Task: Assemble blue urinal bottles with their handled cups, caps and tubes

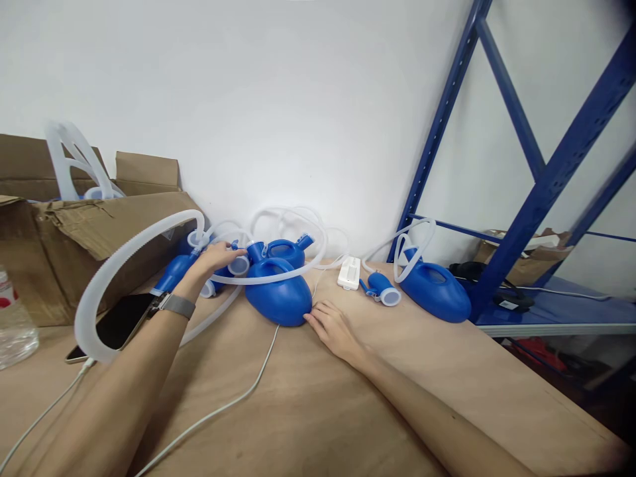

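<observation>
My left hand (214,258) reaches forward over a cluster of blue plastic parts, fingers curled around the translucent hose end beside a blue funnel piece (173,273). A grey band circles that wrist. My right hand (334,326) lies flat on the wooden table (348,397), fingers spread, fingertips touching the base of a blue plastic bottle (279,293). A second blue bottle (287,252) stands behind it. White corrugated hose (124,255) loops from the cluster toward me.
An open cardboard box (74,232) with more hose sits at left, a phone (116,321) with a white cable before it, a clear bottle (14,318) at far left. Another blue bottle (434,288) and white adapter (348,273) lie right, by blue shelving (536,199).
</observation>
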### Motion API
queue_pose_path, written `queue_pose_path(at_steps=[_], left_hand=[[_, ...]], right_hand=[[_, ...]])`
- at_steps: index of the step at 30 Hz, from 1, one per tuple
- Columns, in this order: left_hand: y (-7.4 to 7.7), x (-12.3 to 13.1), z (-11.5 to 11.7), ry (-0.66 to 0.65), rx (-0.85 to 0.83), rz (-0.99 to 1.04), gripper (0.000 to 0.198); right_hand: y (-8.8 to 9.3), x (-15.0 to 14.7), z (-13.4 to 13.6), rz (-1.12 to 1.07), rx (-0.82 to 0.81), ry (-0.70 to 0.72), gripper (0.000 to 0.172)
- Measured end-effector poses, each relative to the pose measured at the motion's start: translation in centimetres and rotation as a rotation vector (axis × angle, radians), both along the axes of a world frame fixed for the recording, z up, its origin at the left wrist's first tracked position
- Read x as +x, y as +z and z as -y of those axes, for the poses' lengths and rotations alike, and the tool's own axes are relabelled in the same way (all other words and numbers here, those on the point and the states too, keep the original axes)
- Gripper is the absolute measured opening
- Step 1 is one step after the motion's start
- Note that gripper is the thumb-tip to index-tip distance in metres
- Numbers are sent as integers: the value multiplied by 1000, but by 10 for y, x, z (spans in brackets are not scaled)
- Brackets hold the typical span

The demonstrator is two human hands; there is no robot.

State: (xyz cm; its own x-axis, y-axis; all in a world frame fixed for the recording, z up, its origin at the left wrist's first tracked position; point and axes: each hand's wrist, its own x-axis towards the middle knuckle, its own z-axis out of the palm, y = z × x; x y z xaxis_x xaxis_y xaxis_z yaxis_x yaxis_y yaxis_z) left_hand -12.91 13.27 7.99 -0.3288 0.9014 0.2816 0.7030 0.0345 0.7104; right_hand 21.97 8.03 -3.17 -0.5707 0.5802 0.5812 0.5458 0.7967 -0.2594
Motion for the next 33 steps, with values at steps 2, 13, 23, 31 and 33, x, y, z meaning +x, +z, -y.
queue_pose_path(at_steps=[2,13,23,31,33], left_hand=[[14,11,8,-31,-22,-17,57],[47,99,65,-565,-420,-528,118],[27,113,49,-574,-506,-816,120],[31,96,42,-657,-454,-837,111],[31,91,41,-661,-463,-831,109]], right_hand=[[1,0,1,-13,-11,40,37],[4,5,2,141,-159,244,31],[23,4,6,389,-472,200,59],[19,3,5,351,-370,149,56],[17,3,5,319,-322,128,55]])
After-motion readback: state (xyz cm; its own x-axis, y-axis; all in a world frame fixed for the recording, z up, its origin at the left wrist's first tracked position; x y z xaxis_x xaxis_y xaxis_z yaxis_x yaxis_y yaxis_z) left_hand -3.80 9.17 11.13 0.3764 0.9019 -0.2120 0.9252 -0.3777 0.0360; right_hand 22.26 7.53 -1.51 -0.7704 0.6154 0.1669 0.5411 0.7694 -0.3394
